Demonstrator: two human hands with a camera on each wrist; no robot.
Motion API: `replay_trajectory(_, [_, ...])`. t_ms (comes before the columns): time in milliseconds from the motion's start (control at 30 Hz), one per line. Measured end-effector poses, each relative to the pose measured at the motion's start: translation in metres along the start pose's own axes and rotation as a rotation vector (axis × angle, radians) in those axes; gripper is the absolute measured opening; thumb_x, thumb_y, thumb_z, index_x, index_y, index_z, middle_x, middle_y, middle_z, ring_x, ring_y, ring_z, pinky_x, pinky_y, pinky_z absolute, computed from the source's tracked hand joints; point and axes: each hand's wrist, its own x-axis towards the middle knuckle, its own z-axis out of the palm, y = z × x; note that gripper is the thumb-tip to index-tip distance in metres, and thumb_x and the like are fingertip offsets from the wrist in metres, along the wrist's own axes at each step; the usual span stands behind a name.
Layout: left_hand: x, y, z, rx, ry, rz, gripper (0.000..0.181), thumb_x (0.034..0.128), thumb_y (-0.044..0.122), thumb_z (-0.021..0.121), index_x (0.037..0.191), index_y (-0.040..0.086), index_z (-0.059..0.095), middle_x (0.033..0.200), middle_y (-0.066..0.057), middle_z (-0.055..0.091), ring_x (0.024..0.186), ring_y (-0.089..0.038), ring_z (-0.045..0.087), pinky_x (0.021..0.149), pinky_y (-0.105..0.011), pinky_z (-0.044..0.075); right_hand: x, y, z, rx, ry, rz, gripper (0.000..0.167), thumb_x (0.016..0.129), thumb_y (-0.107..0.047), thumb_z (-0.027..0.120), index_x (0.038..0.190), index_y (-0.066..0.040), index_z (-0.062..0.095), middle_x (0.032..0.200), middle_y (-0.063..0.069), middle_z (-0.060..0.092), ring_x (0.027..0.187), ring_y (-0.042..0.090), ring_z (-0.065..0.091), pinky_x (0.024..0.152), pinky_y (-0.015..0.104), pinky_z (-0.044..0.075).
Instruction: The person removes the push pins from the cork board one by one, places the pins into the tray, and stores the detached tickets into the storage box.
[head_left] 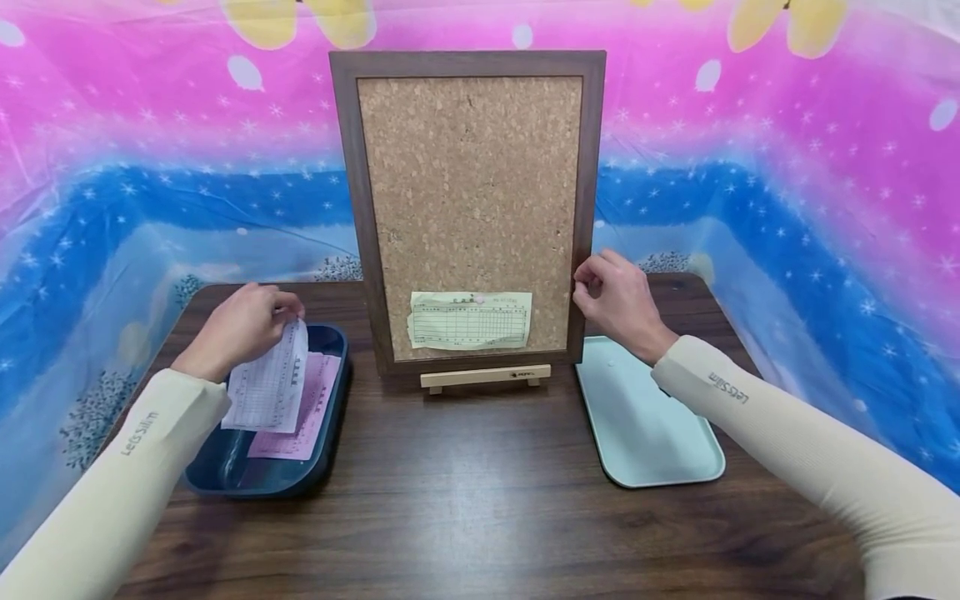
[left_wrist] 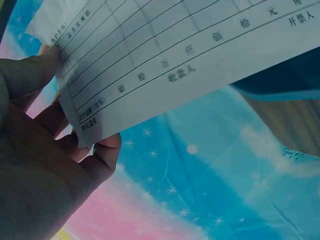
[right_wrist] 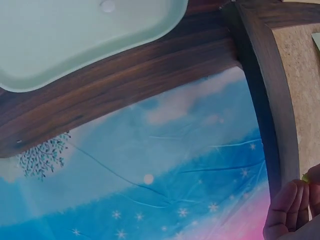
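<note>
A dark blue plastic bin (head_left: 285, 485) stands along the tabletop's (head_left: 457, 500) left edge, a pink printed paper slip (head_left: 313, 396) lying inside, aslant. Above it, the left hand (head_left: 243, 329) pinches a white printed paper slip (head_left: 258, 387) by its far end; the slip's long axis runs from the hand down toward the tabletop's near edge, its heading side facing right. By the right edge, a pale mint-green rectangular tray (head_left: 645, 425) holds a small white round piece (head_left: 611, 363) near its far edge. The right hand (head_left: 618, 300) is beside the right frame edge of a brown-framed corkboard (head_left: 472, 183), thumb and fingers pinching a tiny yellow-green object (right_wrist: 305, 177). A pale green printed slip (head_left: 468, 323) hangs lengthwise along the corkboard's bottom edge under a pink pin (head_left: 480, 298).
</note>
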Motion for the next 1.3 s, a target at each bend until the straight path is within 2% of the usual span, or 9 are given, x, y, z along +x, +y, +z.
replay_trajectory(200, [-0.007,-0.006,0.012,-0.011,-0.065,-0.057,0.017,0.093,0.001,0.053,0.1,0.001,0.069,0.099,-0.019,0.065,0.1,-0.04,0.051,0.085,-0.056,0.038,-0.008,0.004,0.001,-0.004,-0.034,0.052,0.005,0.083,-0.006,0.067,0.087,-0.005,0.064,0.085,0.005,0.053,0.075,0.02,0.05,0.067,0.036,0.045])
replay_trajectory(367, [-0.009,-0.009,0.019,-0.035,-0.095,-0.083,0.017,0.0931,0.001,0.053,0.101,0.001,0.068,0.101,-0.02,0.064,0.091,-0.034,0.054,0.075,-0.049,0.045,-0.011,0.008,0.001,-0.005,-0.032,0.048,0.005,0.082,-0.006,0.067,0.086,-0.007,0.063,0.084,0.003,0.053,0.076,0.018,0.051,0.067,0.034,0.045])
replay_trajectory(533, [-0.01,-0.011,0.023,-0.061,-0.133,-0.09,0.018,0.0923,-0.001,0.052,0.1,0.0,0.068,0.099,-0.02,0.064,0.083,-0.029,0.055,0.068,-0.043,0.048,-0.018,0.015,0.0,-0.009,-0.045,0.058,0.004,0.082,-0.005,0.065,0.086,-0.007,0.064,0.085,0.003,0.054,0.075,0.017,0.052,0.066,0.034,0.046])
replay_trajectory(767, [-0.012,-0.014,0.03,-0.098,-0.168,-0.073,0.02,0.0895,-0.005,0.052,0.101,-0.003,0.068,0.099,-0.021,0.064,0.082,-0.028,0.056,0.067,-0.041,0.049,-0.025,0.036,-0.001,-0.029,-0.077,0.159,0.006,0.082,-0.004,0.067,0.087,-0.006,0.064,0.087,0.006,0.056,0.077,0.021,0.053,0.07,0.04,0.048])
replay_trajectory(933, [-0.013,-0.014,0.032,-0.099,-0.151,-0.067,0.022,0.088,-0.007,0.05,0.099,-0.004,0.069,0.097,-0.02,0.065,0.084,-0.03,0.056,0.069,-0.043,0.05,-0.035,0.049,0.003,-0.04,-0.167,0.178,0.004,0.084,-0.005,0.064,0.087,-0.005,0.065,0.084,0.007,0.057,0.073,0.022,0.052,0.067,0.039,0.045])
replay_trajectory(1033, [-0.013,-0.015,0.034,-0.072,-0.148,-0.075,0.022,0.0875,-0.006,0.052,0.097,-0.001,0.071,0.097,-0.019,0.065,0.093,-0.036,0.049,0.081,-0.051,0.042,-0.041,0.054,0.007,-0.03,-0.228,0.182,0.004,0.083,-0.004,0.062,0.087,-0.004,0.065,0.083,0.007,0.056,0.071,0.021,0.052,0.065,0.038,0.045])
replay_trajectory(1167, [-0.012,-0.015,0.036,-0.037,-0.169,-0.103,0.022,0.0874,-0.002,0.054,0.098,0.003,0.072,0.101,-0.02,0.064,0.1,-0.041,0.042,0.084,-0.058,0.029,-0.048,0.061,0.013,-0.012,-0.318,0.181,0.004,0.081,-0.003,0.063,0.085,-0.005,0.064,0.081,0.006,0.055,0.07,0.02,0.052,0.062,0.036,0.043])
replay_trajectory(1300, [-0.011,-0.015,0.039,-0.042,-0.19,-0.117,0.022,0.0868,-0.003,0.054,0.099,0.003,0.072,0.102,-0.02,0.063,0.101,-0.041,0.042,0.085,-0.058,0.029,-0.055,0.065,0.019,0.022,-0.4,0.2,0.004,0.081,-0.003,0.065,0.082,-0.007,0.062,0.079,0.004,0.056,0.068,0.019,0.052,0.06,0.035,0.043])
